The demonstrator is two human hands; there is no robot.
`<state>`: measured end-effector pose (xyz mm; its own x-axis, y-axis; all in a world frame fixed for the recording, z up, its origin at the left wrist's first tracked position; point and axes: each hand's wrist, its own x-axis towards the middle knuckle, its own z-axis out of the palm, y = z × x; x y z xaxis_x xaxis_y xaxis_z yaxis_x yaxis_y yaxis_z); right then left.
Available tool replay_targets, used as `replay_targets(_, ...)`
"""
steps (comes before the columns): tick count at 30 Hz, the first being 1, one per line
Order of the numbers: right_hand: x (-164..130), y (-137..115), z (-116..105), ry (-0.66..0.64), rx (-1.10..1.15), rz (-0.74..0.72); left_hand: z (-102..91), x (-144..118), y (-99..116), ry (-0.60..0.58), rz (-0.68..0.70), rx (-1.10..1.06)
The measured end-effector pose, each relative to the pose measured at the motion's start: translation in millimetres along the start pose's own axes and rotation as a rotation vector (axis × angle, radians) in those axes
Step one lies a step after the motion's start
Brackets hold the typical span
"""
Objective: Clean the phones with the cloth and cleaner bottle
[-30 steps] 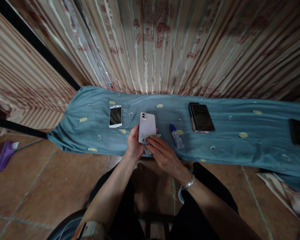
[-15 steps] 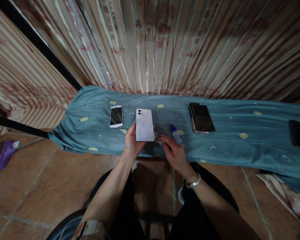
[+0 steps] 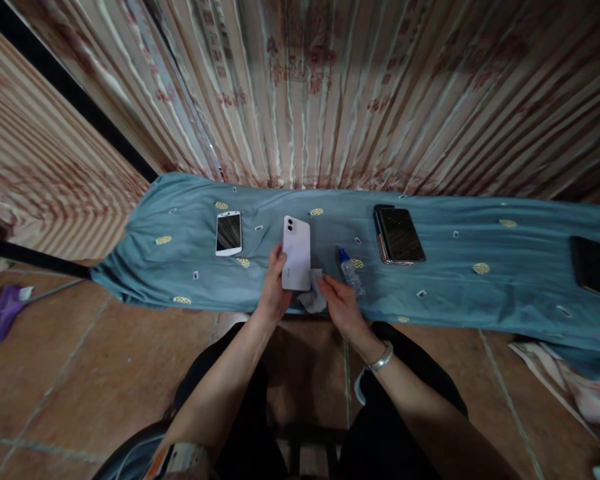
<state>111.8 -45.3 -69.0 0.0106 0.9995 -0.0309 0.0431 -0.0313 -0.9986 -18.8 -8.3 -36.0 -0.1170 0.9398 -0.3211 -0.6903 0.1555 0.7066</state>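
Observation:
My left hand [image 3: 275, 293] holds a white phone [image 3: 296, 253] upright by its lower left edge, its back with two camera lenses facing me. My right hand [image 3: 341, 304] pinches a small pale cloth [image 3: 314, 299] just below the phone's lower right corner. Both hands hover over the near edge of a table draped in a teal cloth [image 3: 440, 280]. A small clear bottle with a blue cap [image 3: 351, 271] lies on the cloth just right of my right hand.
A white-framed phone [image 3: 229, 233] lies screen up to the left. A dark phone [image 3: 399, 235] lies to the right, another dark device [image 3: 595, 267] at the far right edge. Striped curtains hang behind. A purple broom head [image 3: 0, 320] rests on the tiled floor at left.
The right hand stopped rubbing the phone's lower end, drew off to the right, then came back beside it with the cloth. The left hand lifted and tilted the phone.

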Motion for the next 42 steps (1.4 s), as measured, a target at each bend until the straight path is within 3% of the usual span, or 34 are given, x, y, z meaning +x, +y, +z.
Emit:
replay_targets(16, 38, 2, -20, 0.257, -0.178, -0.188, 6.1, -14, -12, -0.083, -0.133, 0.046)
replay_targets(24, 49, -2, -29, 0.276, -0.399, -0.273, 7.0, -18, -15, -0.114, -0.183, 0.034)
replay_targets(35, 52, 3, -30, 0.184, -0.758, -0.564, 4.0, -22, -15, -0.129, -0.189, 0.067)
replay_targets(42, 53, 4, -32, 0.059, -0.801, -0.583, 0.2, -22, -14, -0.104, -0.22, 0.098)
